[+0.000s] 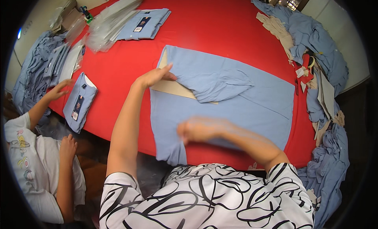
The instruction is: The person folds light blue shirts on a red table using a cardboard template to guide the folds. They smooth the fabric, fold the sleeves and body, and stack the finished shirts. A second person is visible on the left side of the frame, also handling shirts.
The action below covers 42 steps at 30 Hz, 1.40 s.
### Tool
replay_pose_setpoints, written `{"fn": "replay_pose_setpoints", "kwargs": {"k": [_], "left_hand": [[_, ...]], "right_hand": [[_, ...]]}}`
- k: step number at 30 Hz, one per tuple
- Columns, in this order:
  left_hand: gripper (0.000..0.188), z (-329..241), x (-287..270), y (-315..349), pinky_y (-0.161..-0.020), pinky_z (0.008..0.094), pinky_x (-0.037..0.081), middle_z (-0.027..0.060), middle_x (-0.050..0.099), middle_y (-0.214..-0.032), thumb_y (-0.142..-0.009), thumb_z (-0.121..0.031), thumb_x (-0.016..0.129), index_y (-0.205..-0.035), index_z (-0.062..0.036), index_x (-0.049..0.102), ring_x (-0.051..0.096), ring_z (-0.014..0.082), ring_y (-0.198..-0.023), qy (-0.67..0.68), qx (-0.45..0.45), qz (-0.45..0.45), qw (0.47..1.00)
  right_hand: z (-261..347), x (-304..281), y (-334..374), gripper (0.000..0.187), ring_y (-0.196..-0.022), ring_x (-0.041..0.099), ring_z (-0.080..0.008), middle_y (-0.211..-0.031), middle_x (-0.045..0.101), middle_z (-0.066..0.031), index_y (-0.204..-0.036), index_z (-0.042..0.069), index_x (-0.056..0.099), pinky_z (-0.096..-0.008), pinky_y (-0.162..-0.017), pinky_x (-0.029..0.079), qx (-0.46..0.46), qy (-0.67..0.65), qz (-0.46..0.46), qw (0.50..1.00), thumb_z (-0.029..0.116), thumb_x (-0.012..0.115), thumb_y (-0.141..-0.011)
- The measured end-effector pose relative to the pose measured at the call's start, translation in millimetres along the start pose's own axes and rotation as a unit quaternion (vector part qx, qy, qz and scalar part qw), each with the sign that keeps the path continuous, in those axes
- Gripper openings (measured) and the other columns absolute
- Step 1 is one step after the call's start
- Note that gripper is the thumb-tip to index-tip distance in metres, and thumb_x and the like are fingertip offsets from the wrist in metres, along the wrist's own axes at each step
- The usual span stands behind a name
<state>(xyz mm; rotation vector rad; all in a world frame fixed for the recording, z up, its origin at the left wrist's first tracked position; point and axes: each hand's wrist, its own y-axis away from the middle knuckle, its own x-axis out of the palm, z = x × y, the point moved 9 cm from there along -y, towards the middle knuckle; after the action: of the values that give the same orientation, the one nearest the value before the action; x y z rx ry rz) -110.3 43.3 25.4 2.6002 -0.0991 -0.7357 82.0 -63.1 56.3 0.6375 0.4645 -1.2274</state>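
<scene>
A light blue shirt lies spread on the red-covered table in front of me, with one sleeve folded back across it. Beneath that sleeve shows a beige board, whose edge also appears at the shirt's far left corner. My left hand rests open on the board and the fabric beside it, fingers stretched out. Blurred by motion, my right hand is closed at the shirt's near left part, seemingly on its cloth. Just below it, bunched fabric hangs over the table's near edge.
At left, a co-worker's hand is near a folded shirt. Farther back lie clear plastic bags and another folded shirt. Blue garments and beige scraps are heaped along the right, near a tape roll.
</scene>
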Motion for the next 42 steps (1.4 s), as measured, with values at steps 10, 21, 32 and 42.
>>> {"fn": "replay_pose_setpoints", "kwargs": {"k": [10, 21, 32, 42], "left_hand": [[0.058, 0.0, -3.7, -4.4, -0.091, 0.0426, 0.050, 0.0247, 0.064, -0.122, -0.085, -0.045, 0.073, -0.117, 0.0024, 0.066, 0.063, 0.0361, -0.110, -0.091, 0.020, -0.088, 0.992], [0.031, -11.2, 17.8, -2.6, -0.085, 0.0448, 0.046, 0.0198, 0.060, -0.097, -0.088, -0.017, 0.070, -0.110, 0.0032, 0.062, 0.055, 0.0380, -0.097, -0.212, 0.176, -0.343, 0.898], [0.032, -25.3, 15.6, -15.9, -0.081, 0.0469, 0.047, 0.0209, 0.062, -0.089, -0.093, -0.019, 0.066, -0.113, 0.0046, 0.061, 0.059, 0.0390, -0.088, -0.257, 0.117, -0.351, 0.893], [0.029, -5.5, 14.9, 0.1, -0.073, 0.0458, 0.049, 0.0187, 0.063, -0.083, -0.089, -0.018, 0.072, -0.107, 0.0032, 0.064, 0.059, 0.0372, -0.084, -0.238, 0.118, -0.432, 0.862]], "right_hand": [[-80.6, -89.6, 248.8, 0.028, -0.097, 0.055, -0.0313, -0.107, 0.058, -0.0146, -0.111, 0.002, 0.061, -0.0371, -0.090, 0.047, 0.303, 0.172, -0.586, 0.732, 0.017, 0.068, -0.089], [-82.2, 56.6, 362.1, 0.011, -0.100, 0.052, -0.0347, -0.104, 0.058, -0.0143, -0.098, 0.005, 0.061, -0.0453, -0.086, 0.039, 0.470, 0.271, -0.548, 0.636, 0.010, 0.063, -0.089], [-177.7, -140.8, 459.3, 0.019, -0.106, 0.060, -0.0343, -0.113, 0.065, -0.0137, -0.108, 0.009, 0.066, -0.0540, -0.091, 0.042, 0.601, 0.303, -0.539, 0.506, 0.022, 0.059, -0.095], [-232.6, -72.6, 434.0, 0.073, -0.153, 0.014, -0.0321, -0.165, 0.022, -0.0114, -0.156, 0.018, 0.032, -0.0622, -0.119, 0.009, 0.697, 0.171, -0.494, 0.492, 0.059, 0.047, -0.097]]}}
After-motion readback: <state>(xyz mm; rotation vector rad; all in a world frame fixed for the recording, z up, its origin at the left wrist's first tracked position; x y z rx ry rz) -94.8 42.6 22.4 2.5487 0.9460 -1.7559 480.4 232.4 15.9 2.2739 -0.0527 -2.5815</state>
